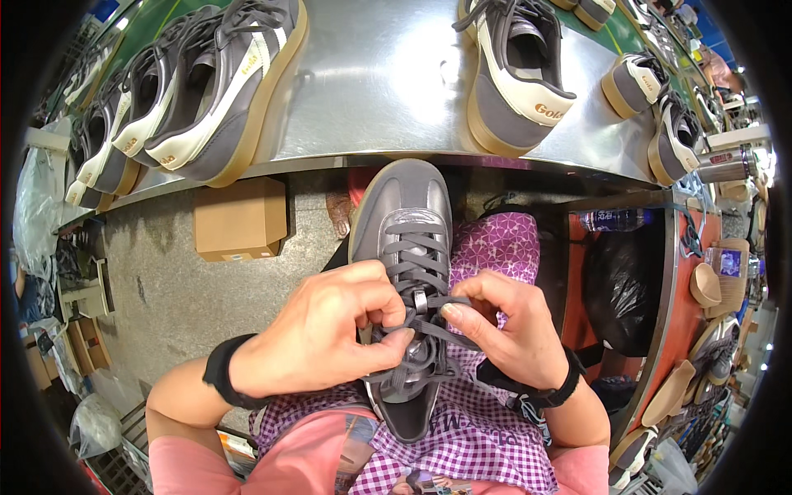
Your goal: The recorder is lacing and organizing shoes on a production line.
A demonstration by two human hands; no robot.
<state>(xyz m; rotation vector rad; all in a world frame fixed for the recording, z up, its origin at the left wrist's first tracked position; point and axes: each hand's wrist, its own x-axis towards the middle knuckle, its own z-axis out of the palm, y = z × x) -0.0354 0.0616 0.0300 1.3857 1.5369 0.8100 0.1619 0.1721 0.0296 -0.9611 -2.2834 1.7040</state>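
Observation:
A dark grey sneaker (415,198) lies on my lap, its toe pointing away from me. Dark flat laces (417,260) cross its front in rows, and a small silvery piece (421,302) sits among them. My left hand (326,330) pinches a lace at the left side of the tongue. On the other side, my right hand (511,326) grips a lace between thumb and forefinger. Loose lace loops lie over the tongue between both hands. The shoe's heel opening is toward my body.
A metal worktable (363,91) spans the far side, with several similar sneakers (223,99) at left and another sneaker (520,78) right of centre. A cardboard box (239,219) stands on the floor. To the right are a red-sided shelf (660,330) and a black plastic bag (623,285).

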